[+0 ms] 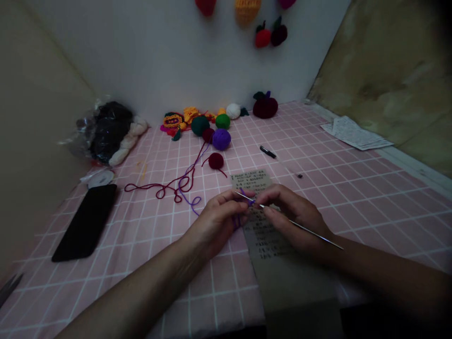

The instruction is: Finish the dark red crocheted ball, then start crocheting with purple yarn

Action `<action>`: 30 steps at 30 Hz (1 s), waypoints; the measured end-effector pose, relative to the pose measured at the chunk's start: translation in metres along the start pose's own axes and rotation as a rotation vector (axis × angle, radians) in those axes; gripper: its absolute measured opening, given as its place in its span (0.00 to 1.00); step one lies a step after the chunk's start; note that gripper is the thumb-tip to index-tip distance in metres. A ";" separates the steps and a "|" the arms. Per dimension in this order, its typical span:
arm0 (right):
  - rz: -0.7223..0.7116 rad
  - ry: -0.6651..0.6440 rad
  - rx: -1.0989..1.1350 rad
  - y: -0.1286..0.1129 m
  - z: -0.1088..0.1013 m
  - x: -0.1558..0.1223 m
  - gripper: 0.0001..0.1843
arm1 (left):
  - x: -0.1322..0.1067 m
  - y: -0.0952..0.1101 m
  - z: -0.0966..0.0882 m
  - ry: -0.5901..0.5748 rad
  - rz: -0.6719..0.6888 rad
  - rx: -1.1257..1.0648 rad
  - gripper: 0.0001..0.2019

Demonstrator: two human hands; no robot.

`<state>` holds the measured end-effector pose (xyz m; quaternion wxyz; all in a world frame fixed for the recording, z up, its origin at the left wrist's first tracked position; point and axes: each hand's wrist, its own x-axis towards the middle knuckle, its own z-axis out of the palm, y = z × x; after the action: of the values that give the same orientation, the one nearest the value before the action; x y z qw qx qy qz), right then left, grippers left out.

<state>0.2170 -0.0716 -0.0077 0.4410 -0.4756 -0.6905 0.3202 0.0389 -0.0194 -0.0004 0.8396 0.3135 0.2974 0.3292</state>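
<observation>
Your right hand [298, 216]: clamped on slim metal rod [316, 234]. Your left hand [221, 216]: pinched on purple yarn [252, 203] by rod's tip. Beyond: one purple ball [221, 139].

A plain grey-white far wall [141, 61] stands between a dull beige left wall [28, 122] and a mottled, yellowish right wall [395, 80]. Below, a pink cloth with a white grid [360, 188] covers the table surface, and the light is dim, darkest in the near right.
</observation>
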 end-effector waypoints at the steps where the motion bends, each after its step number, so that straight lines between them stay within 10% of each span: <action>1: -0.003 -0.005 0.012 -0.001 0.000 0.000 0.07 | 0.000 0.001 -0.001 -0.014 -0.003 -0.017 0.09; 30: 0.078 -0.020 -0.037 -0.004 -0.002 0.006 0.02 | -0.001 0.003 -0.003 0.065 0.159 0.232 0.15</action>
<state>0.2166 -0.0678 -0.0013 0.4124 -0.5071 -0.6816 0.3289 0.0352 -0.0173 0.0007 0.7589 0.4200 0.3348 0.3682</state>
